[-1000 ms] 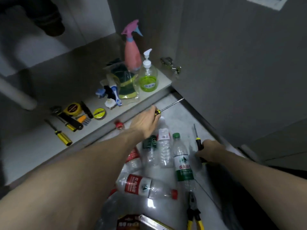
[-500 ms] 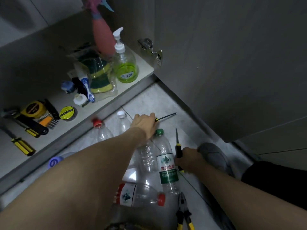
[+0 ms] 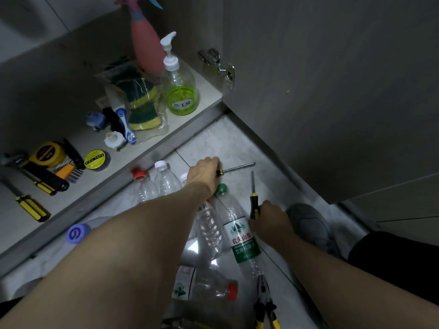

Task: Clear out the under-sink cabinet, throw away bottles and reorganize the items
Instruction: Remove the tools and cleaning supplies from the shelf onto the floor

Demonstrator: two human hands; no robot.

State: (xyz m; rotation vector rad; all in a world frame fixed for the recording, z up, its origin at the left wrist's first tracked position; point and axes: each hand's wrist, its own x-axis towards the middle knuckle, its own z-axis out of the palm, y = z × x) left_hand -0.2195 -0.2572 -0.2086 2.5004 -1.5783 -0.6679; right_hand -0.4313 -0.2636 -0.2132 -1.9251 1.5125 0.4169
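**Both hands on screwdrivers, bottles on floor**

Nearest: pliers (image 3: 264, 305) with yellow handles on the floor tiles (image 3: 228, 143), beside a red-capped bottle (image 3: 204, 284) lying flat. Next, a green-label bottle (image 3: 240, 231) lies among clear empties. Right hand (image 3: 269, 220) is curled around the handle of a screwdriver (image 3: 253, 198), tip pointing away. Left hand (image 3: 203, 174) grips a second screwdriver (image 3: 235, 167), shaft sticking out to the right. Grey shoe (image 3: 308, 224) just right of the right hand. Farther: cabinet shelf (image 3: 211, 91) holds tape measure (image 3: 47, 154), tape roll (image 3: 95, 159), sponges (image 3: 140, 103), green soap pump (image 3: 180, 91) and pink spray bottle (image 3: 147, 43).
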